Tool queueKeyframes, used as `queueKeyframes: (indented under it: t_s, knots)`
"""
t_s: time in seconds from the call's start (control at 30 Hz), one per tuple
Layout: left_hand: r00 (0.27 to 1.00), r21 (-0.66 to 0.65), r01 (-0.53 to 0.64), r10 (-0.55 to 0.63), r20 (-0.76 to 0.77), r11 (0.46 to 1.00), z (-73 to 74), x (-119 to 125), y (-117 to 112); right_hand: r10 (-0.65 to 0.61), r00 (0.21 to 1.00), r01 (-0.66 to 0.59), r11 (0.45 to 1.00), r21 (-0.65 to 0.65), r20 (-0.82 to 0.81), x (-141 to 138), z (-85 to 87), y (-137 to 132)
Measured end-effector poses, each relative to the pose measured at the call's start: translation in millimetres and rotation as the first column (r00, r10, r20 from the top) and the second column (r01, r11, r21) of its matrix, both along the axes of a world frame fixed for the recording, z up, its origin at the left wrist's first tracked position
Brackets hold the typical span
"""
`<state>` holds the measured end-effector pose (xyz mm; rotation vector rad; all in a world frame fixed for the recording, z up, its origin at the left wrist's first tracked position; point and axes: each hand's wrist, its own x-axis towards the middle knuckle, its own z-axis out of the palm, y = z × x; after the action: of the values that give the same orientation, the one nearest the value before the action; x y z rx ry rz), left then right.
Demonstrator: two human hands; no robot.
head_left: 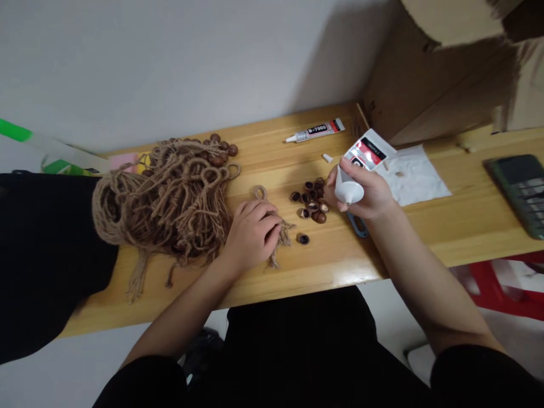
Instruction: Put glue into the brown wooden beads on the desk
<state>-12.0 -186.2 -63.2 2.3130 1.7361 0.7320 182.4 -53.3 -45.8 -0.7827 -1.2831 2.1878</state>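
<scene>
My right hand (pixel 369 190) is closed around a large glue tube (pixel 369 150), its white nozzle tilted toward me. My left hand (pixel 255 232), fingers curled, grips a small jute rope tassel (pixel 280 243) on the table; a rope loop (pixel 260 192) sticks out above the knuckles and frayed ends show at the right. Between my hands lie several brown nut shell halves (pixel 312 198), some with pale insides. One dark shell half (pixel 303 239) lies apart, nearer me. A blue object (pixel 358 225) is partly hidden below my right hand.
A big heap of jute rope tassels (pixel 182 198) with brown nuts (pixel 219 152) covers the left side. Behind lie a B-7000 glue tube (pixel 317 131) and a white cap (pixel 327 158). At right are a white packet (pixel 423 175), a cardboard box (pixel 433 85) and a dark keypad device (pixel 521 192).
</scene>
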Motion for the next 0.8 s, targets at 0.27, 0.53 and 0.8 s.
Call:
queueKeyframes:
  t_s: [0.27, 0.53, 0.8]
  knots:
    - [0.992, -0.043, 0.113, -0.111, 0.056, 0.993, 0.5, 8.1, -5.5, -0.052, 0.996, 0.053, 0.999, -0.009, 0.067, -3.1, 3.2, -0.8]
    - [0.996, -0.031, 0.065, -0.063, 0.069, 0.997, -0.5, 5.6, -5.2, -0.051, 0.997, 0.051, 0.999, 0.007, 0.054, -2.1, 0.9, 0.4]
    - [0.995, 0.030, 0.013, -0.016, 0.102, 0.999, -0.5, 4.2, -3.0, -0.080, 0.995, 0.083, 0.996, -0.044, 0.061, -4.3, 5.1, -0.4]
